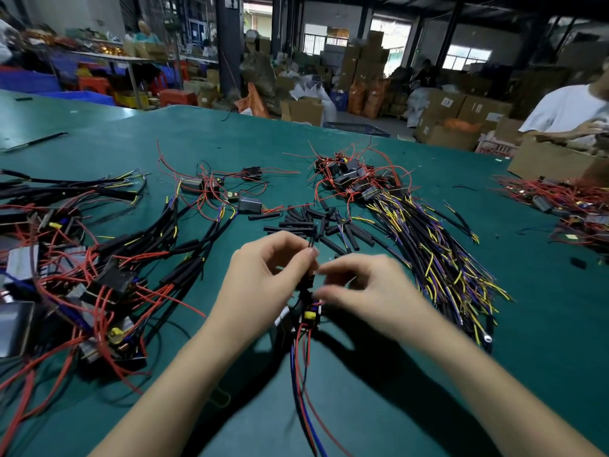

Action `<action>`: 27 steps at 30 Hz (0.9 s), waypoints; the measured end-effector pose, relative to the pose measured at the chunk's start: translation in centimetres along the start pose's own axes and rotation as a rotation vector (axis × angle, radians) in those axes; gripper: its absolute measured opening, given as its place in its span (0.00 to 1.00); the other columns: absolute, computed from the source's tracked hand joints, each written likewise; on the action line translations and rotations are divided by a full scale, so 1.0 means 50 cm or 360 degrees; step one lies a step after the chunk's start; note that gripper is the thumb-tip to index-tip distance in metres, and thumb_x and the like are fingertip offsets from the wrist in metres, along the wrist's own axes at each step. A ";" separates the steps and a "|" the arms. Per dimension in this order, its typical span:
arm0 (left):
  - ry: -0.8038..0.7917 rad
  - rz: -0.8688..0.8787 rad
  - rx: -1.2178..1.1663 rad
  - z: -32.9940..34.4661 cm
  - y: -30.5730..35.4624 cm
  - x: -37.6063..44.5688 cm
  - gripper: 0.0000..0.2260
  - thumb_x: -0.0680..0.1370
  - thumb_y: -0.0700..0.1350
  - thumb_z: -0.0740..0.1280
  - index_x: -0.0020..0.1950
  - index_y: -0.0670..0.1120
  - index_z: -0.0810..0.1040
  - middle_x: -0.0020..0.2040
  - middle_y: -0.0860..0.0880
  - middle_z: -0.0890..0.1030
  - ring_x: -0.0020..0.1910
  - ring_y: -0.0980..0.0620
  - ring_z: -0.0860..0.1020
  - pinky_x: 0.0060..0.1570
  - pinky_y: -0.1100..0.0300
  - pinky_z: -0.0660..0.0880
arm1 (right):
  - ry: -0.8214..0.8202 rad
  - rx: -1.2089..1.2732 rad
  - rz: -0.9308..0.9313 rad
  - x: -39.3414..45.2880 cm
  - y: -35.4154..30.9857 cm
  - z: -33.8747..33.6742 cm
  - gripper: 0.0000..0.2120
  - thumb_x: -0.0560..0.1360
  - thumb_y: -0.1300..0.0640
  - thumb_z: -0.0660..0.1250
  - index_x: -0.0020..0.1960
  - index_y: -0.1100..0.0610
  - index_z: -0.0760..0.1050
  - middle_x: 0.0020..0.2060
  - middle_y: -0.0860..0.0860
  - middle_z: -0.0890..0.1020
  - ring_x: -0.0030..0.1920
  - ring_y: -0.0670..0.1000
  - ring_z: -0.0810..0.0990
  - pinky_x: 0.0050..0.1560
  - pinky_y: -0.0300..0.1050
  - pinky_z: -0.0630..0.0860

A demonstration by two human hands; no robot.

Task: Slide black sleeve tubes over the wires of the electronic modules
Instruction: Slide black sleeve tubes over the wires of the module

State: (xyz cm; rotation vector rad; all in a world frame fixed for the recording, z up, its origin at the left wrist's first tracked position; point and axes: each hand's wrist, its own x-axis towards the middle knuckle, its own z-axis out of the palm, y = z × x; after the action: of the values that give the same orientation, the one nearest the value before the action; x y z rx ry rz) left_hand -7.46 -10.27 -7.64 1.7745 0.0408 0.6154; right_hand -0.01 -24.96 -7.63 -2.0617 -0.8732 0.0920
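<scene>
My left hand (pixel 263 278) pinches a short black sleeve tube (pixel 310 244) upright between thumb and fingers, above an electronic module (pixel 304 316) with a yellow part. My right hand (pixel 365 285), blurred, has its fingers curled at the module's wires just beside the left hand. Red, blue and black wires (pixel 301 374) hang from the module toward me. A loose heap of black sleeve tubes (pixel 316 224) lies on the green table just beyond my hands.
Sleeved modules with red wires are piled at the left (pixel 99 285). A bundle of unsleeved modules (pixel 359 183) with yellow and purple wires (pixel 441 258) spreads at the right. Another person (pixel 566 113) works at a cardboard box (pixel 557 159) far right.
</scene>
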 end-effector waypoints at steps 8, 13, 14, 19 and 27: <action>-0.0125 -0.0147 0.0012 0.011 -0.015 0.000 0.02 0.75 0.45 0.70 0.45 0.48 0.81 0.33 0.46 0.77 0.35 0.45 0.75 0.44 0.48 0.76 | 0.0231 -0.0593 0.0406 0.156 0.079 -0.050 0.09 0.74 0.53 0.70 0.42 0.58 0.84 0.39 0.54 0.84 0.41 0.51 0.79 0.42 0.40 0.72; -0.0190 -0.0098 0.0039 0.018 -0.015 0.002 0.04 0.74 0.47 0.71 0.42 0.47 0.81 0.37 0.35 0.77 0.35 0.42 0.73 0.40 0.47 0.73 | 0.0125 -0.0875 0.0477 0.202 0.083 -0.002 0.08 0.72 0.52 0.71 0.46 0.56 0.84 0.48 0.55 0.84 0.49 0.57 0.81 0.46 0.47 0.77; -0.0191 -0.0104 0.0026 0.018 -0.018 0.002 0.04 0.74 0.47 0.71 0.43 0.47 0.81 0.37 0.36 0.77 0.34 0.45 0.73 0.38 0.50 0.73 | 0.0118 -0.0878 0.0475 0.205 0.082 0.000 0.07 0.72 0.54 0.71 0.46 0.56 0.84 0.47 0.55 0.84 0.49 0.56 0.81 0.47 0.48 0.78; -0.0453 -0.0165 0.0199 0.032 -0.029 0.007 0.13 0.67 0.50 0.77 0.50 0.52 0.81 0.32 0.56 0.72 0.30 0.58 0.69 0.36 0.61 0.70 | 0.0368 -0.0359 0.0434 0.160 0.073 -0.040 0.04 0.72 0.58 0.70 0.38 0.56 0.80 0.33 0.48 0.80 0.36 0.46 0.77 0.35 0.36 0.70; -0.0613 -0.0136 0.0835 0.049 -0.033 0.012 0.06 0.66 0.53 0.77 0.41 0.58 0.84 0.39 0.64 0.82 0.42 0.67 0.77 0.48 0.58 0.77 | 0.0500 0.1396 0.0798 -0.024 0.082 -0.095 0.02 0.76 0.69 0.63 0.48 0.65 0.75 0.38 0.58 0.78 0.33 0.48 0.80 0.32 0.33 0.77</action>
State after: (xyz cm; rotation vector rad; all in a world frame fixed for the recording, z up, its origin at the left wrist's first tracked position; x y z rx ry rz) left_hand -5.44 -11.77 -9.32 2.3609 0.0127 0.1965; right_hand 3.07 -30.55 -8.07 -1.3518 -0.0523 0.3448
